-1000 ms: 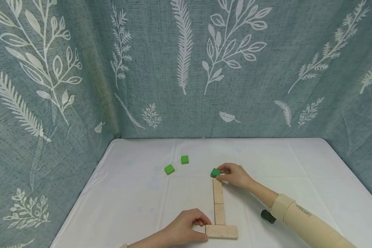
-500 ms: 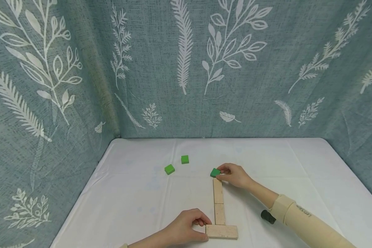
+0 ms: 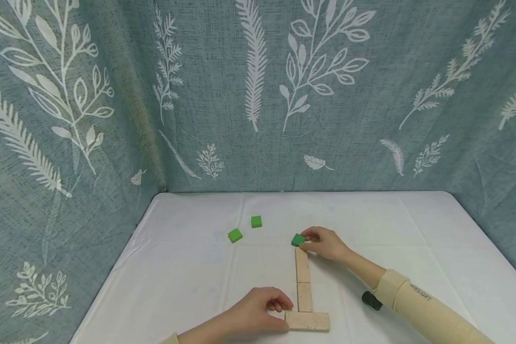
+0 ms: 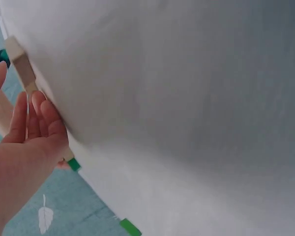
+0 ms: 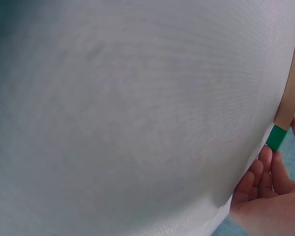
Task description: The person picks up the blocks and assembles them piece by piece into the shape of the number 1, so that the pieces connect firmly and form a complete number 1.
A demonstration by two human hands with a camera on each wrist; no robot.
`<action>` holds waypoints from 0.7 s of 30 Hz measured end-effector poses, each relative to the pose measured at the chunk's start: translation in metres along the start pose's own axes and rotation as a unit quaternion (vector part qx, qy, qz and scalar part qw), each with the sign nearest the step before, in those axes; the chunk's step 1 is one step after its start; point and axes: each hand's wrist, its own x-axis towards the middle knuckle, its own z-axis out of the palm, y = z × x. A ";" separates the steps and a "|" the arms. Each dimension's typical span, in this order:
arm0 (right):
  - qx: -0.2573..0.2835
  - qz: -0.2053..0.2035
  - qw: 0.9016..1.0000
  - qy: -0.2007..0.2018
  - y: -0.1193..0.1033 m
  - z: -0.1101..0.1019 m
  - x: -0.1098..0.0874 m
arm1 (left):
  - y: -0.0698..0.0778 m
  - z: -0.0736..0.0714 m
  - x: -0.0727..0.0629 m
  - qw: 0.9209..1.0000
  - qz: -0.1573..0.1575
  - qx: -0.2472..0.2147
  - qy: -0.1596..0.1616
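Observation:
My right hand (image 3: 327, 243) pinches a dark green block (image 3: 298, 240) between thumb and fingertips. The green block lies at the far end of a line of two wooden blocks; the farther wooden block (image 3: 302, 265) meets the nearer one (image 3: 304, 297) end to end. Across the near end of that line lies a third wooden block (image 3: 307, 321), set sideways. Beside its left end is my left hand (image 3: 258, 310), with the thumb tip right at the end and the fingers lifted apart from it. In the right wrist view the green block (image 5: 276, 137) sits against the wooden block's end.
Two light green blocks, one nearer (image 3: 235, 235) and one farther (image 3: 256, 221), lie at the back left of the white-covered table (image 3: 189, 286). A small black object (image 3: 371, 300) lies near the right sleeve. Patterned blue-grey cloth (image 3: 223, 95) hangs behind.
My left hand's fingers have lifted off the sideways wooden block and spread from the thumb. The green block in my right hand has barely shifted to the left.

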 end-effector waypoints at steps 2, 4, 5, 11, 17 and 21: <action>-0.001 0.003 1.000 0.000 0.000 0.000 0.000 | 0.003 -0.004 0.002 1.000 0.000 0.009 0.007; -0.001 0.008 1.000 0.000 0.000 0.001 0.000 | 0.006 -0.008 0.005 1.000 -0.001 0.016 0.016; -0.002 0.008 1.000 0.000 0.000 0.001 0.000 | 0.008 -0.011 0.006 1.000 -0.001 0.018 0.020; 0.000 0.002 1.000 -0.002 0.001 -0.001 0.003 | 0.015 -0.028 0.018 0.998 -0.003 0.029 0.050; -0.002 0.008 1.000 -0.002 0.001 -0.001 0.004 | 0.008 -0.042 0.032 0.994 0.003 0.040 0.101; 0.000 0.008 1.000 -0.004 0.002 -0.001 0.004 | 0.005 -0.053 0.040 0.989 -0.009 0.041 0.140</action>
